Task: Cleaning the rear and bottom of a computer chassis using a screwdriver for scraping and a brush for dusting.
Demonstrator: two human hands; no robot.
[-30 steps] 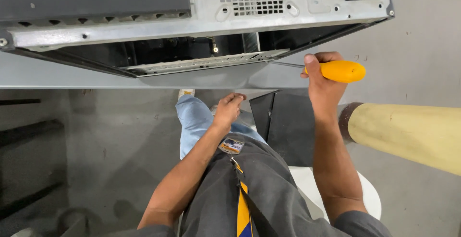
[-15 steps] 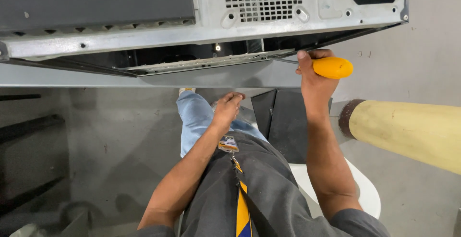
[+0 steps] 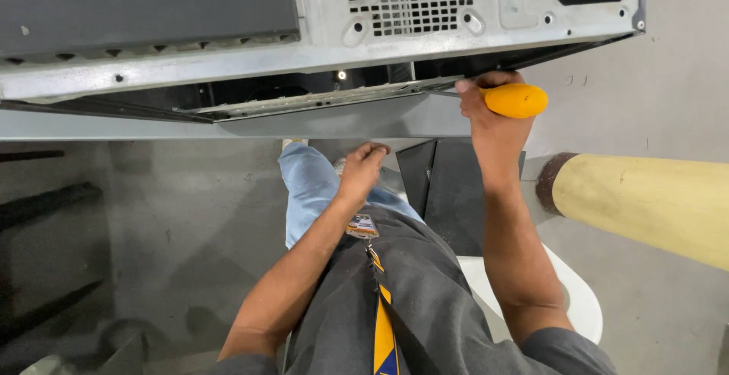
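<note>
Grey concrete flooring (image 3: pixel 175 215) fills the background beneath a seated person, whose grey trousers and blue-and-yellow lanyard (image 3: pixel 382 322) are seen nearest, over a white round stool (image 3: pixel 577 299). Resting on the knee is the left hand (image 3: pixel 363 168), loosely curled and holding nothing. Beside it a black flat panel (image 3: pixel 448 193) is propped upright, and a cream cylindrical roll (image 3: pixel 645 208) lies to the right. Farther up, the right hand (image 3: pixel 486 113) is closed in a full grip around the orange-handled screwdriver (image 3: pixel 516 100). The tool's long axis runs roughly sideways, handle to the right, shaft pointing left into the dark slot of the grey sheet-metal computer case (image 3: pixel 304 56), which lies above and ahead of both hands. The tip appears to meet the thin inner metal rail (image 3: pixel 319 100), though contact cannot be confirmed. The right hand is clearly the nearer one to the case. What sits inside the case is too dark to make out.
</note>
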